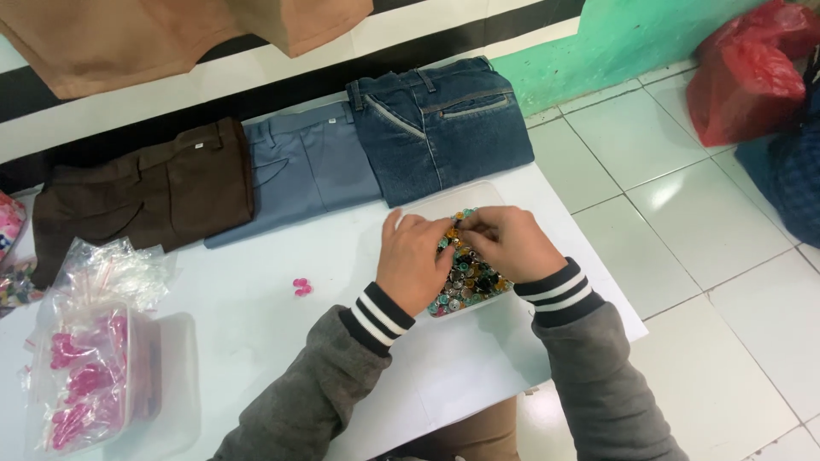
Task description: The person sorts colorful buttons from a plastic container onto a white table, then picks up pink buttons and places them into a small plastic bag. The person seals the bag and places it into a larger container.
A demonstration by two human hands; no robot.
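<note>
Both hands are bent over a shallow clear plastic tray [444, 203] heaped with small, glossy buttons [468, 277] in many colours (green, orange, black and silvery ones catch the light). The left hand [416, 260] lies knuckles-up on the tray's near-left part, fingers curled down into the heap; the right hand [511, 242] sits beside it, fingertips pinched together at the meeting point, though whether either actually grips a button cannot be told. Knitted grey sleeves with black-and-white striped cuffs cover both wrists.

The tray rests on a smooth white table [256, 299]. Just behind the tray lie folded dark denim jeans [440, 124], with smoother grey-blue trousers [299, 171] and brown trousers [145, 196] further left. Left of the tray, two small pink buttons [301, 287] lie loose, and far left stands a clear tub [94, 384] of crinkled bags holding pink pieces.
</note>
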